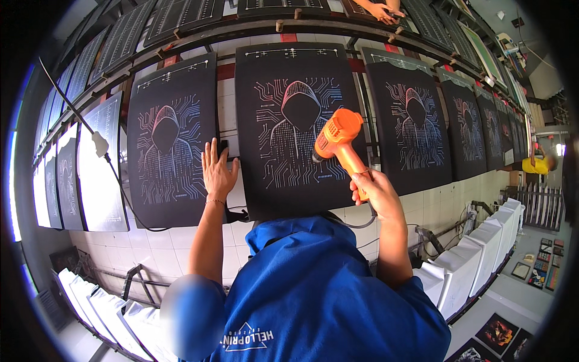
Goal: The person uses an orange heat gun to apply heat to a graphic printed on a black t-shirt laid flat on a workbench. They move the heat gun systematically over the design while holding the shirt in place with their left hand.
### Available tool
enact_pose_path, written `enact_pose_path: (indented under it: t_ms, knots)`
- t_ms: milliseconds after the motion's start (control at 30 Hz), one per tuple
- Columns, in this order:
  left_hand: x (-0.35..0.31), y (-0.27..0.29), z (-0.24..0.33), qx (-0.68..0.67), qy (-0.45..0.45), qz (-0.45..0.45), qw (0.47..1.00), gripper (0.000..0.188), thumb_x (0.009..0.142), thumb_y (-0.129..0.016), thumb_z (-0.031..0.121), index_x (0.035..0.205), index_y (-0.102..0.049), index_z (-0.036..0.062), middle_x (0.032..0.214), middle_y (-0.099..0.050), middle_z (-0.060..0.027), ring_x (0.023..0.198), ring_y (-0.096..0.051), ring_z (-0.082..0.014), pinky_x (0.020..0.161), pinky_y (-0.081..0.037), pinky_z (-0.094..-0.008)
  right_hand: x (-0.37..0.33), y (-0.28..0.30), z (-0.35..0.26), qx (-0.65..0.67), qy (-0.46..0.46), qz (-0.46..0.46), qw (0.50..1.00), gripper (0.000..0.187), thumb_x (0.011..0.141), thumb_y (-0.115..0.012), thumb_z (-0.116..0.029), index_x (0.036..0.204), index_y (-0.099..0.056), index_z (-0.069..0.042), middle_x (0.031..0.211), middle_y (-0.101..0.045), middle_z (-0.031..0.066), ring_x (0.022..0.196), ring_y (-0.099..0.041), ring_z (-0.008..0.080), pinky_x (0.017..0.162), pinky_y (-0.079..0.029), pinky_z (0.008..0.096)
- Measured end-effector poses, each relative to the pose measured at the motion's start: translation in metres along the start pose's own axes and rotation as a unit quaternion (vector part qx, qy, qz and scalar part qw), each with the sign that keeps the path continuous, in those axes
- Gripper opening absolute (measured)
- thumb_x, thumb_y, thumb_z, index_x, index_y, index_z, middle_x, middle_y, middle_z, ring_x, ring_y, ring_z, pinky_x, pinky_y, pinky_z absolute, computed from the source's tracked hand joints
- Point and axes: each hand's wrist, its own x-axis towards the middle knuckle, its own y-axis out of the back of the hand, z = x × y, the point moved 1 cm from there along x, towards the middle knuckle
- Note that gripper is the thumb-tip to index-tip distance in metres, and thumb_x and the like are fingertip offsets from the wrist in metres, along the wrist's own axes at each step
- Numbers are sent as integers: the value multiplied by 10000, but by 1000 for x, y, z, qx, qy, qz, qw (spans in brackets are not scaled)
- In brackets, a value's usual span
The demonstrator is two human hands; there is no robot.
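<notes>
My right hand grips the handle of an orange heat gun. Its nozzle points down and left over the middle black printed panel. That panel carries a hooded figure ringed by circuit-like lines in pink, white and blue. I cannot tell how far the nozzle is from the surface. My left hand, fingers spread and holding nothing, is at the right edge of a matching black panel, beside the gap between the two. A third such panel lies to the right of the heat gun.
A dark cable hangs across the left panels. Beyond the row runs a rail with pegs. At the top are another person's hands; a person in yellow is far right. White draped pieces line a lower rack.
</notes>
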Motion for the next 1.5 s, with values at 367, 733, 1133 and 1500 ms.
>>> enact_pose_path:
  t_ms: [367, 733, 1133, 1500]
  knots:
    - [-41, 1, -75, 48, 128, 116, 984, 537, 981, -460, 286, 1417, -361, -11, 1503, -319, -200, 1418, -232, -386, 1155, -174, -484, -34, -10, 25, 22, -30, 4, 999, 316, 916, -634, -265, 1056, -558, 8, 777, -572, 32, 601, -575, 97, 524, -479, 239]
    - [-96, 3, -219, 179, 419, 86, 886, 661, 1011, -299, 458, 1465, -276, -22, 1538, -246, -213, 1435, -203, -367, 1161, -164, -487, -54, -25, 34, 27, -34, 3, 999, 317, 921, -630, -270, 1047, -550, 9, 788, -571, 40, 607, -580, 108, 528, -485, 256]
    - [-106, 3, -111, 109, 241, 53, 963, 636, 1008, -350, 385, 1475, -242, -34, 1554, -205, -206, 1459, -132, -342, 1177, -98, -459, -20, -48, 25, 22, 6, 24, 999, 312, 924, -621, -274, 1048, -557, 5, 790, -570, 37, 617, -578, 98, 528, -475, 239]
    - [-87, 7, -221, 168, 374, 95, 907, 647, 1012, -323, 429, 1464, -273, -32, 1545, -227, -214, 1443, -176, -372, 1160, -154, -495, 10, -65, 6, -8, 23, 9, 1000, 273, 940, -591, -259, 1021, -547, -2, 804, -587, 48, 630, -586, 114, 536, -498, 256]
